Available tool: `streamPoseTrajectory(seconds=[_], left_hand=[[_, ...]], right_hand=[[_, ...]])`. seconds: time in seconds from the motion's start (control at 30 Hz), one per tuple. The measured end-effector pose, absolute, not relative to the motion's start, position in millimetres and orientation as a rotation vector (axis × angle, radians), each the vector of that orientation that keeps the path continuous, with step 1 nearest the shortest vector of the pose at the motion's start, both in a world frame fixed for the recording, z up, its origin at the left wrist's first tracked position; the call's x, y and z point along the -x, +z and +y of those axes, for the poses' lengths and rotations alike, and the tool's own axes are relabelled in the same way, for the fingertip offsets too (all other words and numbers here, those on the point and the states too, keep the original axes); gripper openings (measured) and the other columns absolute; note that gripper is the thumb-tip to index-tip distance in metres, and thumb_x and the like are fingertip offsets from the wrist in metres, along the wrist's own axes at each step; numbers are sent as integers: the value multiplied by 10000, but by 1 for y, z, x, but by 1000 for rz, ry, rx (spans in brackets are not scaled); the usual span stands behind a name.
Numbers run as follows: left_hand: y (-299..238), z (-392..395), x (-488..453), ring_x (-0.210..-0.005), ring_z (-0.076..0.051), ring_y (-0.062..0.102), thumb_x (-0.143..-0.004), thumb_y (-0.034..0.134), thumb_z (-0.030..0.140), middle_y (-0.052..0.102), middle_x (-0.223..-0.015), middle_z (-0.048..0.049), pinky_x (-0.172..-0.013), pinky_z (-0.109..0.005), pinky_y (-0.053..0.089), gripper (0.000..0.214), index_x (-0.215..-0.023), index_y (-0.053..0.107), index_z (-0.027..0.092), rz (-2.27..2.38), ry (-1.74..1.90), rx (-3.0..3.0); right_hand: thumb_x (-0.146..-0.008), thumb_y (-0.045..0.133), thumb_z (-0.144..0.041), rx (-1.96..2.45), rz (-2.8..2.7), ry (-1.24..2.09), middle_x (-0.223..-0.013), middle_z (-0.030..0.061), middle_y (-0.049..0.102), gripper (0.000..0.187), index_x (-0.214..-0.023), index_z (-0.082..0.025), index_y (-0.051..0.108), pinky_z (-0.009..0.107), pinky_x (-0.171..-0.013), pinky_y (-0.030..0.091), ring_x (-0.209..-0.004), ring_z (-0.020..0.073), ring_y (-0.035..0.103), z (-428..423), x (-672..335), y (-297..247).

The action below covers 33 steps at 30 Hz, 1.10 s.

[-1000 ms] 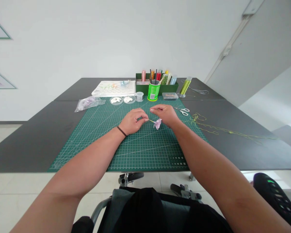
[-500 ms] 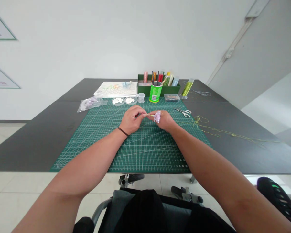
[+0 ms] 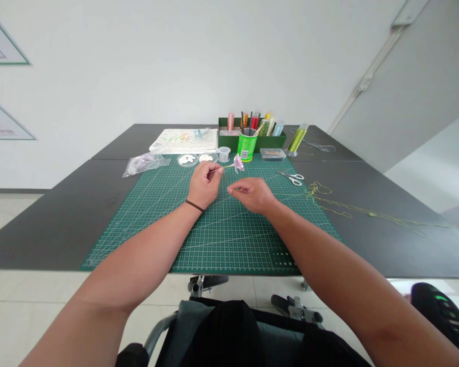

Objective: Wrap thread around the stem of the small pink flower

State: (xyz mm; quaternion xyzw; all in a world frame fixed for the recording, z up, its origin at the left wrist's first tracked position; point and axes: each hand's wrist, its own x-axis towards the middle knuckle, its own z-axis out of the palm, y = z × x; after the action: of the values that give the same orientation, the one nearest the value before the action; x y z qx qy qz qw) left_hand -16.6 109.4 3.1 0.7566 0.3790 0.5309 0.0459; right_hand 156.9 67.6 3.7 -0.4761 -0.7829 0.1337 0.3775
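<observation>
A small pale purple artificial flower (image 3: pixel 238 163) on a thin yellow-green stem points to the right above the cutting mat. My left hand (image 3: pixel 205 184) pinches that stem, with the bloom sticking out past the fingertips. Apart from the flower and nearer to me, my right hand (image 3: pixel 252 194) has thumb and fingers pressed together; what lies between them, if anything, is too small to make out. Yellow-green thread (image 3: pixel 314 190) lies loosely tangled to the right of this hand, with scissors (image 3: pixel 291 177) just behind.
The green cutting mat (image 3: pixel 229 239) covers the table's middle. At its back stand a bright green can (image 3: pixel 247 145), a dark green box (image 3: pixel 229 141), a clear case (image 3: pixel 273 154) and a thread spool (image 3: pixel 298 140). Dishes of white pieces (image 3: pixel 187 160) and a plastic bag (image 3: pixel 143 163) lie left.
My left hand has turned, and the flower has moved up and left, away from my right hand. My right hand has come off the flower and is now closer to me.
</observation>
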Motion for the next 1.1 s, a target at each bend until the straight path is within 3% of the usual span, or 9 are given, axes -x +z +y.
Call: streamPoseTrajectory(seconds=[0.47, 1.1], left_hand=[[1, 113, 17, -739, -147, 542, -881, 586, 208, 618, -768, -10, -725, -306, 449, 74, -811, 593, 184, 1064, 1647, -2434], [3, 104, 15, -796, -176, 582, -913, 505, 206, 630, -830, -51, -728, -318, 481, 122, -863, 610, 168, 763, 1165, -2815]], right_hand=[[-894, 522, -267, 979, -2093, -63, -738, 11, 715, 219, -817, -204, 717, 237, -655, 453, -681, 127, 636, 52, -158, 14], [-938, 477, -253, 980, -2020, -260, -744, 29, 674, 236, -889, -186, 698, 264, -680, 439, -703, 140, 586, 57, -177, 26]])
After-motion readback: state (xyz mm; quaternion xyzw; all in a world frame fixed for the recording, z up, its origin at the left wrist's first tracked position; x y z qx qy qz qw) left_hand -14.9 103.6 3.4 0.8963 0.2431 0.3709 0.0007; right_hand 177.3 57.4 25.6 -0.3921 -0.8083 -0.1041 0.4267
